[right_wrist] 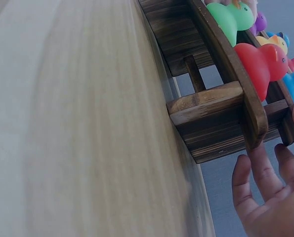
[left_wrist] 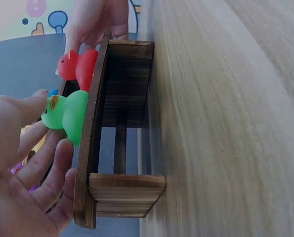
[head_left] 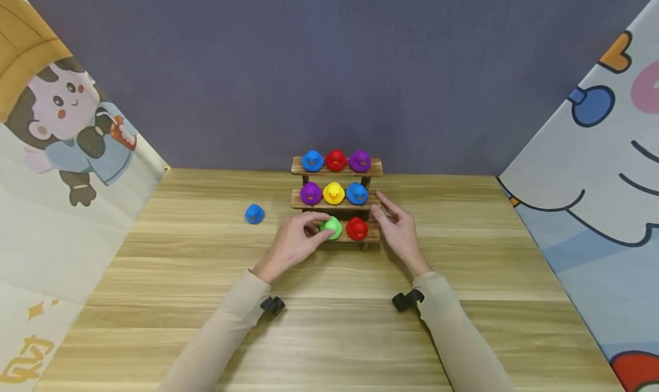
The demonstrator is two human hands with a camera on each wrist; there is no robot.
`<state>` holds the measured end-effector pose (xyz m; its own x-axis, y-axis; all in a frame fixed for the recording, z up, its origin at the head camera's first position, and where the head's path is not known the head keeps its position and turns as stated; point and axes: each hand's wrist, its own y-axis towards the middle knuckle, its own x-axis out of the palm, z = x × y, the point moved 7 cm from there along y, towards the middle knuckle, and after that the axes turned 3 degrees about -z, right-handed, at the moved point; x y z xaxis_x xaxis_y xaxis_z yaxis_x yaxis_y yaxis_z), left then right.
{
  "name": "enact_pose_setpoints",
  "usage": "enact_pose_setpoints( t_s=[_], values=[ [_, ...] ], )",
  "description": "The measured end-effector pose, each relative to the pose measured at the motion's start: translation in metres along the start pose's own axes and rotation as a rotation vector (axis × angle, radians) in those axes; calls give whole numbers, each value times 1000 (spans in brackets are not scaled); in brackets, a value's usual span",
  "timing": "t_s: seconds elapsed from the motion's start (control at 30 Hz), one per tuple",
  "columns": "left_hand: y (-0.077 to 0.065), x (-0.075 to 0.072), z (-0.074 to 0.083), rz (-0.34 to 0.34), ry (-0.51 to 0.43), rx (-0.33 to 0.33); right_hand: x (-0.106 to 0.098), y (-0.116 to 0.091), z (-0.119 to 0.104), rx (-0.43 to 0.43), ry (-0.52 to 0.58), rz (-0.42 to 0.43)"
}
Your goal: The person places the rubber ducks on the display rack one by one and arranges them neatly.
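A three-tier wooden shelf (head_left: 337, 208) carries rows of small rubber ducks. My left hand (head_left: 297, 238) holds a green rubber duck (head_left: 332, 227) on the bottom tier, thumb and fingers at its sides. In the left wrist view the green duck (left_wrist: 70, 114) stands upright on the board. Beside it on the same tier sits a red duck (head_left: 357, 229). My right hand (head_left: 400, 230) is at the shelf's right end, fingers extended. The right wrist view shows its fingertips (right_wrist: 259, 160) right at the end of the bottom board.
A blue duck (head_left: 254, 214) lies on the wooden table (head_left: 329, 335) left of the shelf. The middle tier bears a purple, a yellow (head_left: 333, 193) and a blue duck; the top one a blue, a red (head_left: 336, 160) and a purple. A dark wall (head_left: 329, 77) rises behind.
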<state>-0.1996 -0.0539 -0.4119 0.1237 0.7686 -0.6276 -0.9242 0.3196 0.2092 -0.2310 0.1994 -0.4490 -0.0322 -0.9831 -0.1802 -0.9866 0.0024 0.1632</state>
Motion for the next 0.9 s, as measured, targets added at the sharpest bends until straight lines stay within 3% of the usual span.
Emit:
enact_pose_setpoints(
  t_s=[0.27,0.5,0.63,0.9],
  values=[
    [-7,-16,-13,34,-25,-9,1,-3,2,-9,-20,-24],
    [-15,-38,-25,90,8,29,0,0,4,15,-42,-15],
    [-19,-49,-36,106,25,8,0,0,2,30,-50,-21],
    [-28,-75,-60,192,41,-48,0,-1,0,-27,0,-21]
  ],
)
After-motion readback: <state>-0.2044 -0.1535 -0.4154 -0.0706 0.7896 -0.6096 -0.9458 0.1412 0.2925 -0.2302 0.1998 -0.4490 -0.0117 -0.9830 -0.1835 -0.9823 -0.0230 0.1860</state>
